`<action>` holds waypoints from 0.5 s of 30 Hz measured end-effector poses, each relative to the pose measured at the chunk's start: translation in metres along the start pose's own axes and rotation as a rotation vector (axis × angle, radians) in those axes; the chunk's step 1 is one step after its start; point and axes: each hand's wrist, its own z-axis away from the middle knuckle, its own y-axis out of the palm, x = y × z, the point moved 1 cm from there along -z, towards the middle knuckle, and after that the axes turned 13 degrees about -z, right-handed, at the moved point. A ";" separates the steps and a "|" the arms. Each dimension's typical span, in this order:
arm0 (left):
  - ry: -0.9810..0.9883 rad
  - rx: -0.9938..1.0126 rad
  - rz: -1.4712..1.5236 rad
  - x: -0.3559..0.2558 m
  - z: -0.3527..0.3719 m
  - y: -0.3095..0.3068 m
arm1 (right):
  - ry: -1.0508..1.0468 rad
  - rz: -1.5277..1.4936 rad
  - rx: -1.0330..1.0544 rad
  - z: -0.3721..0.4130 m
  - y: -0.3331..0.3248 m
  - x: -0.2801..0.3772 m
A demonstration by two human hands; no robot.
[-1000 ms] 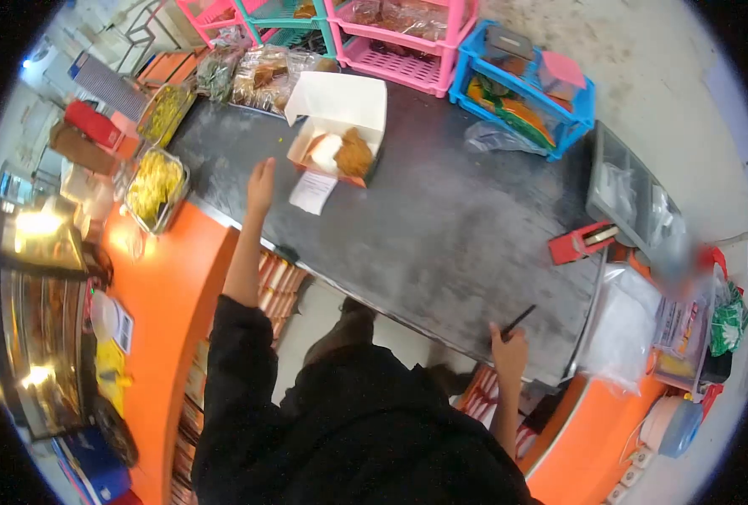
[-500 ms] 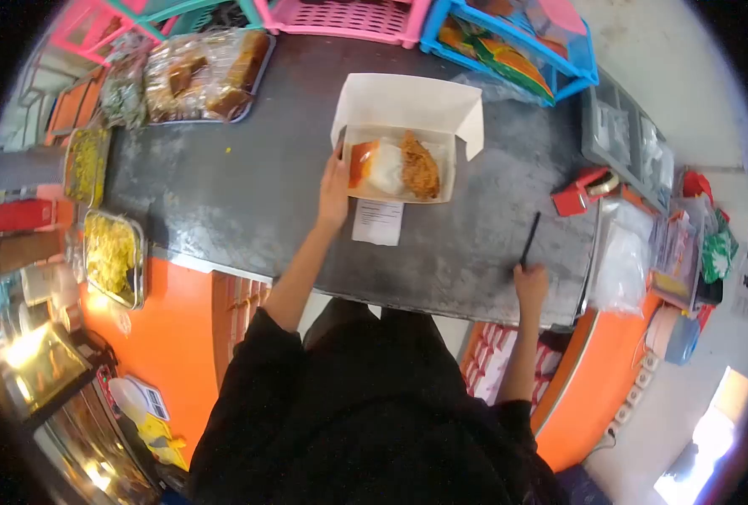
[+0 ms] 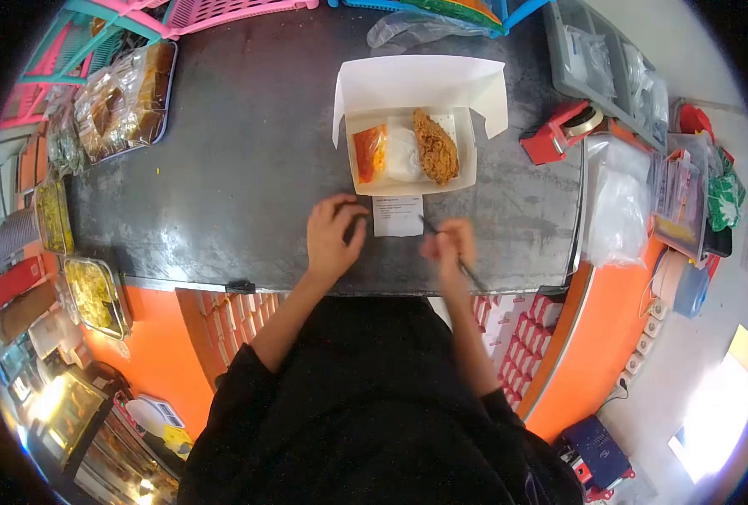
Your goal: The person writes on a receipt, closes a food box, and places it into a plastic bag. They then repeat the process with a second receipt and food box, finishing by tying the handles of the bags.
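My right hand [image 3: 452,247], a little blurred, grips a thin black pen [image 3: 471,276] whose tip points at the right edge of a printed paper slip [image 3: 398,220]. Just left of the slip, my left hand [image 3: 334,238] rests on the dark counter with its fingers apart and nothing in them. Directly beyond the slip stands an open white cardboard food box [image 3: 422,82], its lid raised at the back. Inside lie a piece of fried chicken [image 3: 437,147], a white wrapped portion [image 3: 403,153] that looks like rice, and red and yellow packets [image 3: 369,155].
A red tape dispenser [image 3: 549,145] and clear plastic bags [image 3: 617,202] lie on the right, below a grey divided tray [image 3: 576,63]. Wrapped food on a tray [image 3: 125,105] sits at the left, above a container of yellow food [image 3: 93,293]. Plastic baskets [image 3: 222,12] line the back.
My left hand has let go of the box and come down beside the slip. My right hand has brought the pen leftward from the counter's right side to the slip.
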 end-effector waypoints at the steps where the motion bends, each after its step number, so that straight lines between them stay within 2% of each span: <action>1: 0.001 0.006 -0.003 -0.002 0.000 -0.001 | 0.037 -0.092 0.021 0.004 0.031 0.003; 3: 0.021 0.022 -0.203 -0.011 0.000 -0.002 | -0.030 -0.044 -0.014 0.001 0.050 -0.032; 5: 0.011 0.043 -0.218 -0.011 -0.003 -0.002 | -0.091 0.013 -0.041 -0.008 0.055 -0.050; 7: 0.003 0.062 -0.235 -0.009 -0.005 -0.002 | -0.259 0.386 -0.151 -0.015 0.058 -0.057; 11: 0.015 0.026 -0.220 -0.007 -0.008 -0.002 | -0.291 0.255 -0.262 -0.021 0.058 -0.071; 15: 0.030 0.044 -0.219 -0.005 -0.007 0.000 | -0.282 0.296 -0.294 -0.024 0.053 -0.083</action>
